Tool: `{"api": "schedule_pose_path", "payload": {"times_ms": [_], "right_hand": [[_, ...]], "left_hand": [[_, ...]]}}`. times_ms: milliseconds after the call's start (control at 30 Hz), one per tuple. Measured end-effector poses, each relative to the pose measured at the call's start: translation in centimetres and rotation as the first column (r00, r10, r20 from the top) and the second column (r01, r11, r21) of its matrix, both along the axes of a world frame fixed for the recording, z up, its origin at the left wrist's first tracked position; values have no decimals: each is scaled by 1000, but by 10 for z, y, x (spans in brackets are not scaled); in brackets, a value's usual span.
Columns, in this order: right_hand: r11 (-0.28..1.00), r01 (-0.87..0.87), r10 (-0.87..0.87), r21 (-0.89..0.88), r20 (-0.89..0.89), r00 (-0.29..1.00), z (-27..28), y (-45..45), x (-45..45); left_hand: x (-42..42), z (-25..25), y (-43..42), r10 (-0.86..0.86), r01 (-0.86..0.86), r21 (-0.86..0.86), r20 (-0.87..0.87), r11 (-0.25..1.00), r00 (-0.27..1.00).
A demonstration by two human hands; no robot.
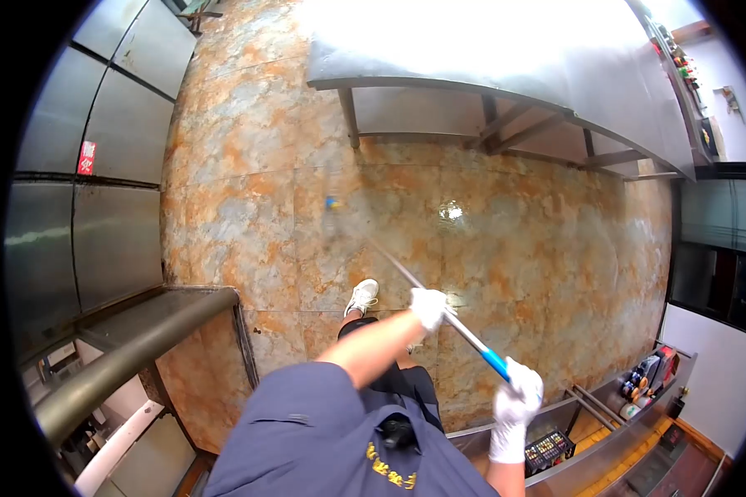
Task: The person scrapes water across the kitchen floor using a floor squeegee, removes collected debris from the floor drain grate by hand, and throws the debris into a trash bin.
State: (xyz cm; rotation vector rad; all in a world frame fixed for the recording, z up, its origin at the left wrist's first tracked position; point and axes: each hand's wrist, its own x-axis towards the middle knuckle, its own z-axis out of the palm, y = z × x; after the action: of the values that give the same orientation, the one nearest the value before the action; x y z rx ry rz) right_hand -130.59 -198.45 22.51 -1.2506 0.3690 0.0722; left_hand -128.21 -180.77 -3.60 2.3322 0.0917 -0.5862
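Note:
A long metal pole [472, 335] with a blue grip runs diagonally over the tiled floor [249, 199]. My left hand [428, 308], in a white glove, is closed round the middle of the pole. Higher on the pole, at the end of the blue grip, my right hand [519, 393], also gloved in white, is wrapped round it. The pole's far end is smeared by motion, and a small blue and yellow patch [332, 202] shows near it; the head's shape is too blurred to make out.
A large steel table [472, 50] with legs and braces stands ahead. Steel cabinets [124, 124] line the left side. A rounded metal rail [133, 356] is at the lower left. At the lower right, a steel counter holds bottles [638, 385] and a black crate [549, 451].

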Motion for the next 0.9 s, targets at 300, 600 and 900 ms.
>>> {"api": "schedule_pose_path", "payload": {"times_ms": [300,600,900], "right_hand": [[876,192,-74,-442,269,960,98,-103,-28],[977,180,-189,115,69,980,-19,-78,70],[892,435,-427,-120,91,900,-1,-240,141]], "left_hand": [[86,96,-246,-67,-941,-336,-941,45,332],[160,20,-67,313,-863,-474,-858,-176,407],[244,27,-271,-481,486,143,-73,862,874]]}}
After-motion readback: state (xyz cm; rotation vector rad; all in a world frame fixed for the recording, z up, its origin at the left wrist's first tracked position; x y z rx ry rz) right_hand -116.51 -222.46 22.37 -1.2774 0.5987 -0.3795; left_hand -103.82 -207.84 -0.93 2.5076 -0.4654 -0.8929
